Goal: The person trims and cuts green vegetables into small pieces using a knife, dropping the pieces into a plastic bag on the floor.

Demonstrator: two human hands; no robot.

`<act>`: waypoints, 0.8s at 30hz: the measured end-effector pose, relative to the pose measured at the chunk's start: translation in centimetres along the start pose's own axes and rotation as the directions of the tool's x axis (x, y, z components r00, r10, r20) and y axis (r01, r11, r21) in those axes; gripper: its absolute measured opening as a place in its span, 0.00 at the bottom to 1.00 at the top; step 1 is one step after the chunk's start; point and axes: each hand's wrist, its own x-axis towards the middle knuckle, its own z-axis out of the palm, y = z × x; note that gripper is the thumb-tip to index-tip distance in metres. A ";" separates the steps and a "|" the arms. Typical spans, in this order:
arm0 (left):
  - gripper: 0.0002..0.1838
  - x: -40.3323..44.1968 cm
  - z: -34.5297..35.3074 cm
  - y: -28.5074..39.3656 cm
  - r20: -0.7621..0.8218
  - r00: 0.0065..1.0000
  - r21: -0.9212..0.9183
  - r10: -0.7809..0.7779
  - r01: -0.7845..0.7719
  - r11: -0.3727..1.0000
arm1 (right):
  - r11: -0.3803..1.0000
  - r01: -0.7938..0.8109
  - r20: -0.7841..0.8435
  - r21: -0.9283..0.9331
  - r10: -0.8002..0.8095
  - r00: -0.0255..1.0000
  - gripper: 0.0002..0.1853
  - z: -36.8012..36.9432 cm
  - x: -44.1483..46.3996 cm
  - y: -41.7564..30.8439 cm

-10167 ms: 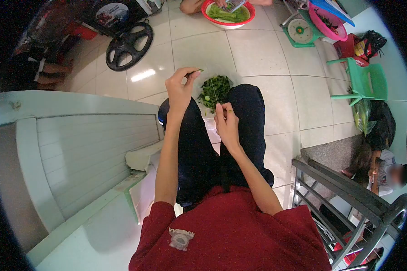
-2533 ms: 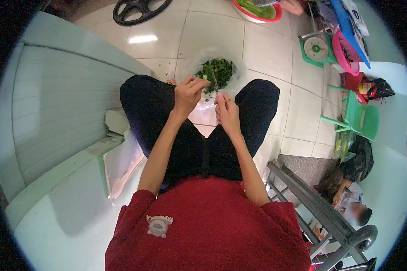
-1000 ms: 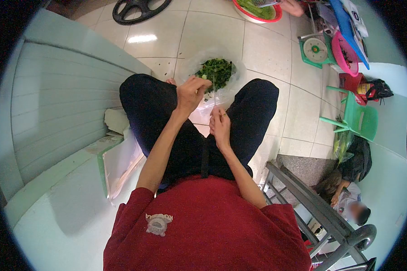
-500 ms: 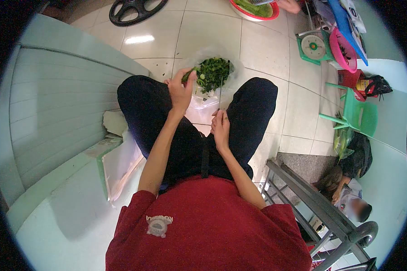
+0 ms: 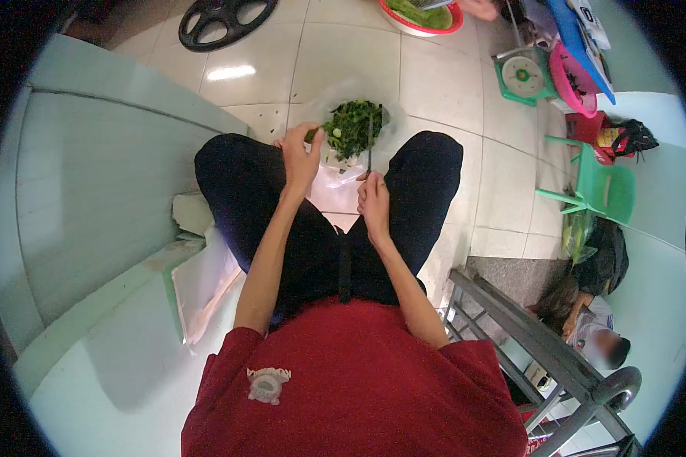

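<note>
Between my knees, chopped green leaves point(image 5: 351, 129) lie heaped in a clear plastic bag point(image 5: 393, 114) spread on the floor. My left hand point(image 5: 302, 156) is closed on a bit of green vegetable point(image 5: 312, 135) at the left edge of the heap; the fingers partly hide it. On the right, my right hand point(image 5: 373, 202) grips the handle of a knife point(image 5: 370, 145). Its thin blade points away from me, over the right part of the leaves.
A black steering-wheel-shaped base point(image 5: 225, 23) and a red-rimmed basin point(image 5: 442, 29) with greens, another person's hand point(image 5: 480, 7) beside it, are ahead. To the right stand a scale point(image 5: 523, 76), a pink basin point(image 5: 568, 72), a green chair point(image 5: 606, 190) and a metal rail point(image 5: 526, 327). Another person point(image 5: 587, 327) is beyond.
My right hand has shifted slightly forward, and the knife now stands straighter over the leaves. My left hand has drawn slightly left and back, still holding the vegetable.
</note>
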 end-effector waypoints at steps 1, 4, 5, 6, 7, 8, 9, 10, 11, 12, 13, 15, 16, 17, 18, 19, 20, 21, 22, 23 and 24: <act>0.09 0.0 0.1 0.1 0.006 0.993 0.035 0.121 -0.121 0.992 | 0.998 0.024 0.011 -0.056 -0.023 1.000 0.17 0.1 0.1 0.2; 0.08 0.0 0.3 -0.3 0.062 0.963 0.048 0.261 -0.265 0.963 | 0.981 0.099 0.076 -0.169 -0.087 0.993 0.17 0.7 0.6 0.0; 0.09 -0.1 0.3 -0.5 0.105 0.952 0.023 0.289 -0.293 0.956 | 0.980 0.091 0.081 -0.177 -0.077 0.994 0.17 0.8 0.9 -0.3; 0.09 -0.2 0.3 -0.1 0.109 0.951 0.025 0.290 -0.294 0.956 | 0.981 0.089 0.079 -0.173 -0.076 0.994 0.17 0.8 1.1 -0.9; 0.09 -0.4 0.3 0.3 0.124 0.957 -0.013 0.264 -0.264 0.964 | 0.971 0.086 0.071 -0.224 -0.072 0.995 0.17 0.9 1.3 -1.7; 0.09 -0.5 0.3 0.7 0.138 0.961 -0.051 0.238 -0.234 0.971 | 0.958 0.083 0.063 -0.276 -0.068 0.996 0.18 0.9 1.6 -2.2; 0.09 -0.7 0.2 1.1 0.136 0.961 -0.051 0.239 -0.235 0.971 | 0.940 0.144 0.074 -0.308 -0.128 0.989 0.18 0.7 2.0 -2.3; 0.10 -0.7 0.0 1.4 0.140 0.960 -0.051 0.244 -0.239 0.970 | 0.940 0.147 0.078 -0.308 -0.129 0.989 0.18 0.5 2.5 -2.4; 0.11 -0.7 -0.1 1.8 0.143 0.958 -0.051 0.247 -0.242 0.969 | 0.925 0.199 0.089 -0.323 -0.180 0.980 0.18 0.4 2.9 -2.4; 0.11 -0.6 0.0 1.6 0.139 0.959 -0.048 0.246 -0.241 0.969 | 0.908 0.250 0.102 -0.336 -0.229 0.968 0.18 0.3 3.2 -2.6; 0.10 -0.6 0.1 1.5 0.127 0.974 -0.079 0.187 -0.178 0.981 | 0.903 0.235 0.088 -0.360 -0.218 0.972 0.16 0.2 3.5 -2.8; 0.10 -0.5 0.1 1.2 0.119 0.985 -0.110 0.126 -0.113 0.987 | 0.907 0.238 0.106 -0.347 -0.214 0.971 0.15 0.4 3.6 -3.3; 0.10 -0.4 0.1 1.2 0.163 0.982 -0.124 0.094 -0.075 0.990 | 0.911 0.241 0.120 -0.334 -0.212 0.970 0.14 0.5 3.5 -3.8; 0.11 -0.3 0.1 1.2 0.207 0.976 -0.137 0.064 -0.036 0.990 | 0.911 0.241 0.120 -0.333 -0.213 0.970 0.14 0.6 3.4 -4.4; 0.11 -0.3 0.1 1.1 0.208 0.976 -0.137 0.065 -0.037 0.990 | 0.888 0.274 0.164 -0.369 -0.228 0.960 0.16 0.7 3.2 -5.0; 0.11 -0.3 0.2 1.1 0.250 0.967 -0.222 0.045 0.012 0.975 | 0.863 0.306 0.208 -0.402 -0.240 0.948 0.18 0.8 3.1 -5.3; 0.11 -0.3 0.3 1.0 0.293 0.956 -0.303 0.027 0.066 0.951 | 0.863 0.307 0.208 -0.402 -0.240 0.948 0.18 0.7 3.2 -5.2; 0.11 -0.4 0.4 0.7 0.293 0.956 -0.303 0.028 0.065 0.951 | 0.845 0.347 0.236 -0.406 -0.269 0.934 0.21 0.7 3.3 -5.0; 0.11 -0.3 0.6 0.4 0.315 0.948 -0.336 0.047 0.065 0.940 | 0.827 0.386 0.266 -0.409 -0.297 0.917 0.24 0.7 3.4 -4.9; 0.11 -0.3 0.7 0.1 0.336 0.940 -0.368 0.066 0.066 0.927 | 0.826 0.387 0.266 -0.410 -0.297 0.917 0.24 0.5 3.5 -4.8; 0.11 -0.3 0.7 0.1 0.335 0.940 -0.369 0.066 0.066 0.927 | 0.836 0.369 0.270 -0.407 -0.276 0.923 0.27 0.6 3.3 -5.1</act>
